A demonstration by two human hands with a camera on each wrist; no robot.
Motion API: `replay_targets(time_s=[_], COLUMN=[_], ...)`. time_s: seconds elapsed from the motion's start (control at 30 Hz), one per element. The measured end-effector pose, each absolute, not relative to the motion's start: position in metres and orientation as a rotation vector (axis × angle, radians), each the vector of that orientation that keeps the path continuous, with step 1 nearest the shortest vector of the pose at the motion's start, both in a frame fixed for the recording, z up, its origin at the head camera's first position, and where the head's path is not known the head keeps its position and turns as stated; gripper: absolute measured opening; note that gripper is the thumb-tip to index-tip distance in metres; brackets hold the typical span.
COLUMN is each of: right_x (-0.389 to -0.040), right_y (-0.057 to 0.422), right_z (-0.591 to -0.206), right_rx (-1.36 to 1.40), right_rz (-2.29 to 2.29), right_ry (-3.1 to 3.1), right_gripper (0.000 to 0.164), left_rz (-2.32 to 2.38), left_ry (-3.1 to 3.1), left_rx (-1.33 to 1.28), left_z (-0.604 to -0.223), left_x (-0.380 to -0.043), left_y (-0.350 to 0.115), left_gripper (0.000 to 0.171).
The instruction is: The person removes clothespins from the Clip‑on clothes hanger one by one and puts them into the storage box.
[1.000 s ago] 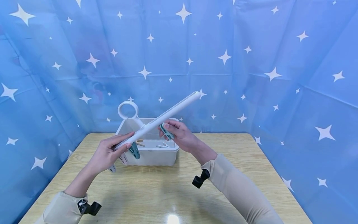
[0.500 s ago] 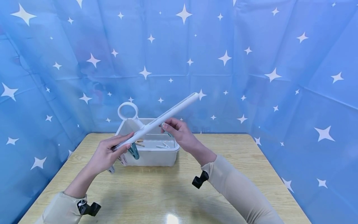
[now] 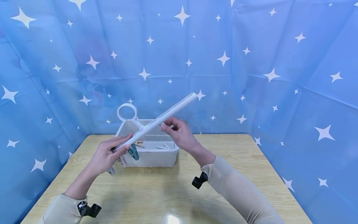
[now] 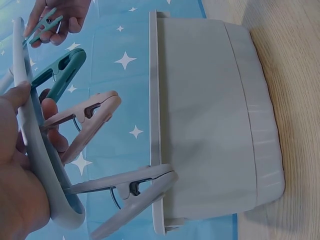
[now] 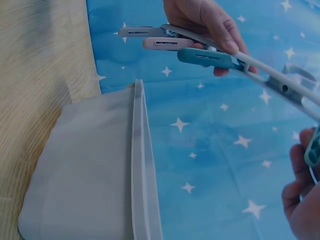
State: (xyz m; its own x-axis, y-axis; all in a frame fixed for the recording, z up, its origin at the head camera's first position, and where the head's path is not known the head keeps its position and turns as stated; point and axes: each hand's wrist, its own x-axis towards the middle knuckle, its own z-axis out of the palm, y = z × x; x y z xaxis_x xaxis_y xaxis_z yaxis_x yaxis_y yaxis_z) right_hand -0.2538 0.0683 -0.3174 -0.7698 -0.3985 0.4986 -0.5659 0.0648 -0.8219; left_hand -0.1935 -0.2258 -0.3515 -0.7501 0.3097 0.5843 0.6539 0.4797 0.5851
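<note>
R hand has a loose green clip pinched btwn thumb & fingers, just beside the white bar; can't tell from my feeds if clip & bar touch. L hand grips that bar near its low end, bar tilted up toward the R side, ring sticking out on the far side. Three clips hang off the bar around L's grip: grey clip, pink clip, fitted green clip. So I'd call the step: putting clip no. 4 on. Behind it all, the bin stands on the table, w/ a tan clip & pale clip inside. Next move, imo, needs R to line the clip's end up w/ the bar & press it home, L bracing vs. the push.
</note>
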Motion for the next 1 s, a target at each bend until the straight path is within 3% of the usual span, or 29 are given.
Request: replay_targets(time_s=[0.5, 1.0], right_x=[-0.2545, -0.2577], right_y=[0.0662, 0.0663], right_z=[-0.3165, -0.3208], right_rx=[0.898, 0.861], right_rz=[1.551, 1.336], right_ry=[-2.167, -2.167], right_gripper=[0.008, 0.014], left_rz=[-1.186, -1.201], left_ry=[-2.318, -2.343], left_rx=[-0.811, -0.791], left_z=[-0.3532, -0.356], left_x=[-0.1956, -0.1967], left_y=[-0.2252, -0.2271], left_gripper=[0.045, 0.045])
